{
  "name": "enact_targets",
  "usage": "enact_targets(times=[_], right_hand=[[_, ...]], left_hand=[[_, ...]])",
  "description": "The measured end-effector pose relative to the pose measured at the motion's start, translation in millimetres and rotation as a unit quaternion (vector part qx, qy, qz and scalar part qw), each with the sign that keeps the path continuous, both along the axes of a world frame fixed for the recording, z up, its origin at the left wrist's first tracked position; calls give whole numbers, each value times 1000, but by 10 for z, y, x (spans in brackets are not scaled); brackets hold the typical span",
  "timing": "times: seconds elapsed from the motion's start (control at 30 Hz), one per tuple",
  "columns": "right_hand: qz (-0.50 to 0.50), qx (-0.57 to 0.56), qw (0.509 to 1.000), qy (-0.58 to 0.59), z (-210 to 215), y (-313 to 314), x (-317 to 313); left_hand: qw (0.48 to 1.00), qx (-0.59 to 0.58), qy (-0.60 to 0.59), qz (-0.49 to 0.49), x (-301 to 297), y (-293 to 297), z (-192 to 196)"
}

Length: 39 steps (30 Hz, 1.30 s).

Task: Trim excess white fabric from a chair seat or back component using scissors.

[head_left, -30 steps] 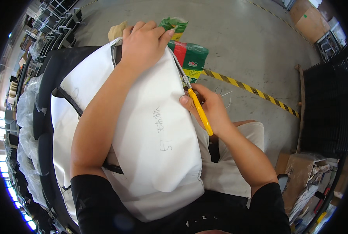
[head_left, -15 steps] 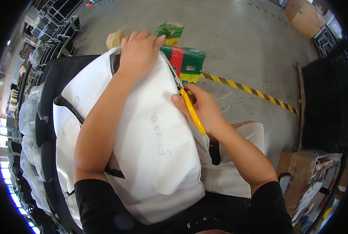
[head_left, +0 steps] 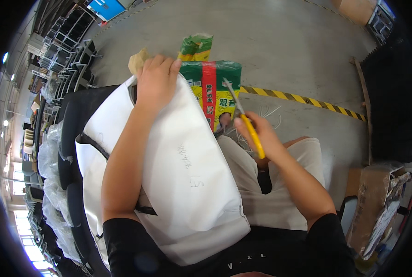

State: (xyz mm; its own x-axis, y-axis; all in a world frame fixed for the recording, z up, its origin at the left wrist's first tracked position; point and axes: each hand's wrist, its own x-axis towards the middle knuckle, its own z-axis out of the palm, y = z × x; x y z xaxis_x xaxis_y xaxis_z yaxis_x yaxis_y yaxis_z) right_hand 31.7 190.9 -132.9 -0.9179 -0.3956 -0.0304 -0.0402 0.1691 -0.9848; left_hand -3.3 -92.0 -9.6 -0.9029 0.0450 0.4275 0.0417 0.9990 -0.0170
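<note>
A white, leather-like cover [head_left: 187, 152] with dark edging and handwritten marks lies across my lap and the black padded surface on the left. My left hand [head_left: 158, 81] is closed over its far edge, with the thumb sticking out to the right. In my right hand [head_left: 266, 138] is a pair of yellow-handled scissors [head_left: 252, 136]. Their blades point away from me, apart from the cover and over a green and yellow bag [head_left: 224, 69] with a red band. Whether the blades are fully together I cannot make out. The cover's underside is hidden.
Thin pale strips [head_left: 276, 115] lie on the floor beside the bag. A tan crumpled piece [head_left: 139, 60] shows beyond my left hand. Plastic-wrapped black pads [head_left: 53, 152] line the left. At right stand a dark stack [head_left: 395, 101] and a cardboard box [head_left: 372, 198]. Yellow-black tape [head_left: 303, 99] crosses the floor.
My right hand has drawn the scissors away from the cover's right edge, to the right and over the bag. My left hand still holds the far edge. The whole view has shifted slightly.
</note>
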Motion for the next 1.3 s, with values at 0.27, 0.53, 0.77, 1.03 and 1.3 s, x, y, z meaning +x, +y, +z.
enact_targets(times=[0.27,0.53,0.77,1.03,1.3], right_hand=[[-234,95,952,-172,-2265,890,-162],[-81,-13,963,-257,-1825,688,-311],[-129,0,964,-234,-2163,698,-565],[-102,-3,955,-279,-2099,659,-629],[-74,-29,949,-305,-2265,656,-642]], left_hand=[[987,-67,-83,118,93,333,-9],[919,-20,-281,275,183,-990,510],[870,133,-323,347,720,-1199,675],[922,14,-191,337,1004,-1436,1050],[888,-289,211,287,1230,-1511,2786]])
